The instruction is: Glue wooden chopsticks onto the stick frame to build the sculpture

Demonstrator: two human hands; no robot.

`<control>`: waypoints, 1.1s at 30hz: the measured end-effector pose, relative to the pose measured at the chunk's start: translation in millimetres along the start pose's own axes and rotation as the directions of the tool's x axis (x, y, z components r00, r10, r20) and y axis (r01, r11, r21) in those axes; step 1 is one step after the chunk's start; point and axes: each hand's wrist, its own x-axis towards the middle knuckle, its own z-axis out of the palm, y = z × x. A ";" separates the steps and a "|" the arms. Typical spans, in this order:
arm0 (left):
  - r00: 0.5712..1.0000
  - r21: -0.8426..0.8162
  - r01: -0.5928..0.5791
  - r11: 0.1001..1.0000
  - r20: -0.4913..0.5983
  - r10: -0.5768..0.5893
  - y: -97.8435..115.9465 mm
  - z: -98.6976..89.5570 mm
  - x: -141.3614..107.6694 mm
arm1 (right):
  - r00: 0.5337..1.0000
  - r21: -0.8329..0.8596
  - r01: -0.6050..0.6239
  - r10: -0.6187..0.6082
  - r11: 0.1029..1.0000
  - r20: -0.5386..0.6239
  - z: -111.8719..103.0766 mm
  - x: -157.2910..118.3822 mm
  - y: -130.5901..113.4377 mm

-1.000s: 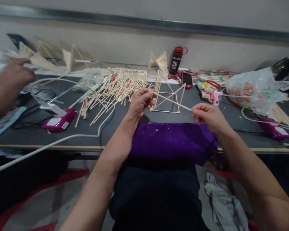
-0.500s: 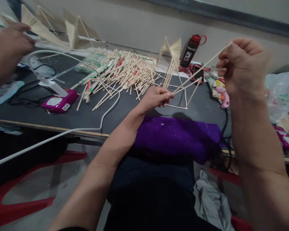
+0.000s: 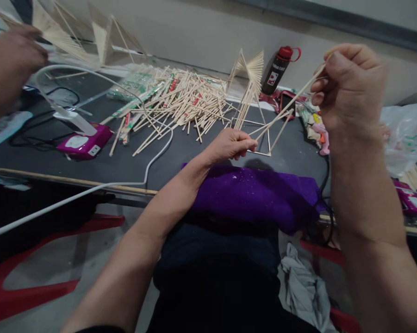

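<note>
A thin pale wooden stick (image 3: 300, 94) runs slantwise between my two hands. My left hand (image 3: 234, 144) pinches its lower end, and my right hand (image 3: 349, 83), raised higher, pinches the upper end. Just behind my left hand stands a structure of glued sticks (image 3: 252, 81), with a fan-like twisted upper part and a frame of single sticks (image 3: 276, 134) reaching toward me. The held stick crosses in front of that frame; whether they touch I cannot tell.
Loose sticks (image 3: 197, 101) lie heaped at the back. A magenta power box (image 3: 85, 143) with a white cable sits left, near another person's hand (image 3: 15, 64). A bottle (image 3: 277, 69), a pink glue gun (image 3: 322, 134) and a purple cloth (image 3: 257, 194) are also here.
My left hand has shifted slightly right and down along with the stick's lower end. My right hand has moved a little up and left. The stick stays pinched between them.
</note>
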 end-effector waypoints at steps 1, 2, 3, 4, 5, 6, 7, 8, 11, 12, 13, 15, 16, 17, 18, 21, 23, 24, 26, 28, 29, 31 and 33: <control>1.000 -0.008 -0.004 1.000 0.005 0.004 -0.3 0.6 0.0 | 1.000 -0.010 0.003 -0.003 1.000 0.001 -0.2 0.2 0.2; 1.000 -0.018 -0.009 1.000 0.011 0.009 -1.0 1.0 0.2 | 1.000 -0.022 0.009 -0.009 1.000 0.000 -0.4 0.4 0.2; 1.000 -0.033 -0.009 0.999 0.019 0.010 -2.1 1.4 0.4 | 1.000 -0.029 0.015 -0.015 0.999 -0.006 -0.6 0.8 -0.1; 1.000 -0.053 -0.007 0.999 0.026 0.009 -3.2 1.6 0.7 | 1.000 -0.031 0.014 -0.015 0.999 -0.014 -0.8 1.1 -0.7; 1.000 -0.079 -0.001 0.997 0.030 0.003 -4.4 1.6 1.1 | 1.000 -0.029 0.014 -0.015 0.999 -0.024 -1.1 1.3 -1.4; 1.000 -0.110 0.007 0.994 0.024 -0.004 -5.4 1.4 1.7 | 0.999 -0.024 0.013 -0.014 1.000 -0.034 -1.6 1.2 -2.4; 1.000 -0.144 0.014 0.989 0.004 -0.014 -6.1 0.8 2.4 | 0.999 -0.015 0.013 -0.013 1.000 -0.044 -2.4 0.8 -3.2; 0.999 -0.181 0.018 0.983 -0.033 -0.024 -6.6 -0.3 3.5 | 0.998 -0.003 0.011 -0.012 1.000 -0.057 -3.7 0.0 -3.9; 0.979 -0.279 0.011 0.960 -0.193 -0.068 -7.0 -6.4 8.2 | 0.998 0.007 0.006 -0.005 1.000 -0.057 -10.0 -4.7 -3.7; 0.969 -0.308 0.006 0.951 -0.233 -0.082 -7.1 -9.1 9.9 | 0.999 -0.005 0.003 -0.003 1.000 -0.049 -12.5 -6.7 -2.7; 0.963 -0.335 0.002 0.942 -0.253 -0.093 -7.3 -11.8 11.5 | 0.999 -0.021 0.001 -0.002 1.000 -0.041 -15.2 -8.6 -1.4; 0.965 -0.376 0.008 0.926 -0.238 -0.105 -8.0 -16.3 13.5 | 0.999 -0.042 -0.008 0.006 0.999 -0.042 -20.2 -11.5 1.7; 0.971 -0.387 0.015 0.922 -0.216 -0.107 -8.4 -17.8 13.8 | 0.999 -0.039 -0.016 0.014 0.999 -0.049 -22.5 -12.2 3.1; 0.976 -0.390 0.022 0.921 -0.192 -0.105 -8.7 -18.6 13.5 | 0.998 -0.027 -0.024 0.023 0.999 -0.054 -24.5 -12.4 4.3; 0.980 -0.387 0.026 0.922 -0.174 -0.101 -9.0 -18.9 12.9 | 0.998 -0.013 -0.028 0.028 1.000 -0.059 -26.1 -12.1 5.1; 0.987 -0.358 0.035 0.933 -0.134 -0.088 -8.9 -17.9 9.9 | 0.996 0.005 -0.034 0.034 0.999 -0.078 -28.7 -10.0 5.8; 0.992 -0.340 0.052 0.939 -0.095 -0.089 -8.2 -16.3 7.9 | 0.993 -0.008 -0.058 0.056 0.998 -0.101 -27.9 -8.9 5.7; 0.993 -0.334 0.062 0.940 -0.072 -0.091 -7.8 -15.0 6.9 | 0.990 -0.013 -0.073 0.071 0.997 -0.118 -26.7 -9.0 5.8; 0.994 -0.325 0.083 0.942 -0.034 -0.099 -6.6 -11.7 5.1 | 0.987 -0.021 -0.095 0.092 0.995 -0.134 -22.8 -10.7 7.1; 0.994 -0.311 0.100 0.945 -0.007 -0.108 -5.2 -7.6 3.2 | 0.988 -0.040 -0.114 0.109 0.993 -0.113 -17.0 -14.6 9.8; 0.994 -0.300 0.107 0.948 0.008 -0.109 -4.5 -5.7 2.3 | 0.989 -0.056 -0.125 0.120 0.991 -0.089 -13.5 -16.9 11.6; 0.994 -0.271 0.113 0.956 0.042 -0.106 -3.7 -3.8 1.2 | 0.989 -0.093 -0.148 0.144 0.985 -0.043 -5.4 -20.4 15.0; 0.993 -0.242 0.112 0.964 0.049 -0.103 -4.1 -5.8 2.0 | 0.991 -0.120 -0.137 0.137 0.983 -0.008 3.2 -19.6 17.3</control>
